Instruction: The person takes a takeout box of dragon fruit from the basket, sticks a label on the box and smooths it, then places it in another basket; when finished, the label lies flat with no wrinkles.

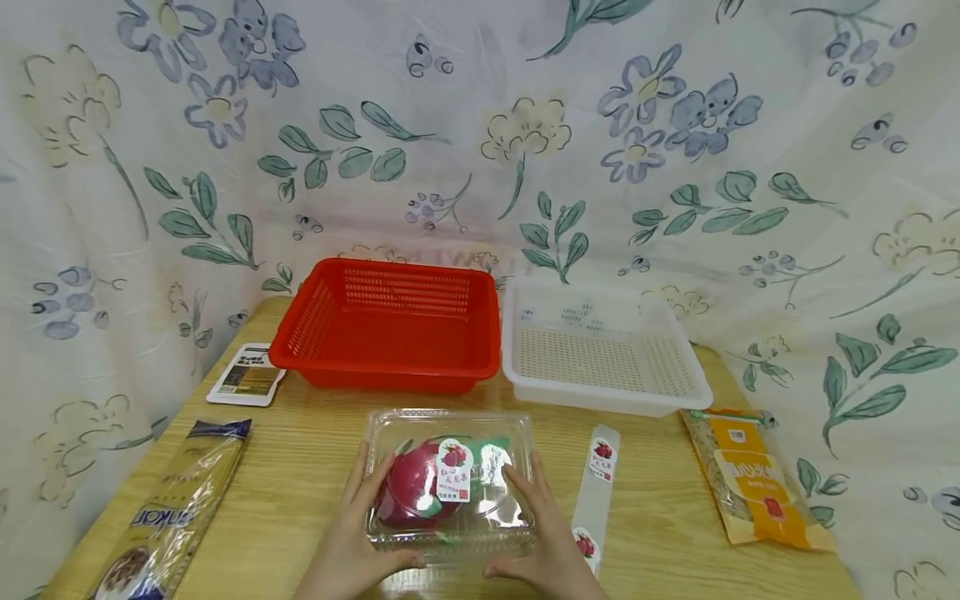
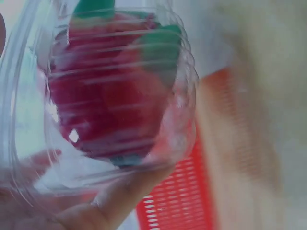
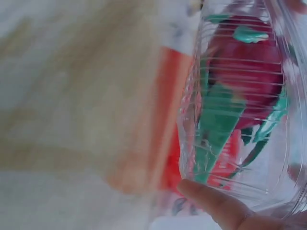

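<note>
Clear plastic clamshell box (image 1: 450,483) with a red dragon fruit (image 1: 416,493) inside, lying on the wooden table (image 1: 315,467) near its front edge, long axis running left to right, directly in front of the red basket (image 1: 390,321) and a little left of the white basket (image 1: 600,350). Held between both hands at equal closeness: left hand (image 1: 352,533) on the left end, right hand (image 1: 543,533) on the right end, fingers spread and lightly bent along the lid, thumbs hooked on the near edge. Beside the right hand, touching nothing, a loose label strip (image 1: 596,492).
</note>
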Tool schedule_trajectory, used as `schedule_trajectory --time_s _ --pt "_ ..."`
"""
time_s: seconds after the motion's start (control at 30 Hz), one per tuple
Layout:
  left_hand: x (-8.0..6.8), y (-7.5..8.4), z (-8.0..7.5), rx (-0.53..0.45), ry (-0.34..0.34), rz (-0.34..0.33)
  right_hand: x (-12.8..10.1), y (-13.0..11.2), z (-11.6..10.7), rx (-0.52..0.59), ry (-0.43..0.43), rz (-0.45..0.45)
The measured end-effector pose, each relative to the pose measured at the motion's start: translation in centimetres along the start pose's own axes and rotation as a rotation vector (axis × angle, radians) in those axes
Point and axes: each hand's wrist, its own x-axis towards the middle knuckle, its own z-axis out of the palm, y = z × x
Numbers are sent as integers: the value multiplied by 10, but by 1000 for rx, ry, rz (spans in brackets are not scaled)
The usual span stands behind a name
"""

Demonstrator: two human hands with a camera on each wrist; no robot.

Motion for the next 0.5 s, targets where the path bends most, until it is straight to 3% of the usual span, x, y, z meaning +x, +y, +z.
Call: schedule_trajectory --time_s 0.23,0.33,0.5 --pt "17 24 -33 73 23 -39 24 -22 -6 62 -9 35" --pt "26 29 -49 126 0 21 35 -28 -8 76 -26 43" --pt "32 33 -64 131 -38 157 53 -32 -15 96 -19 26"
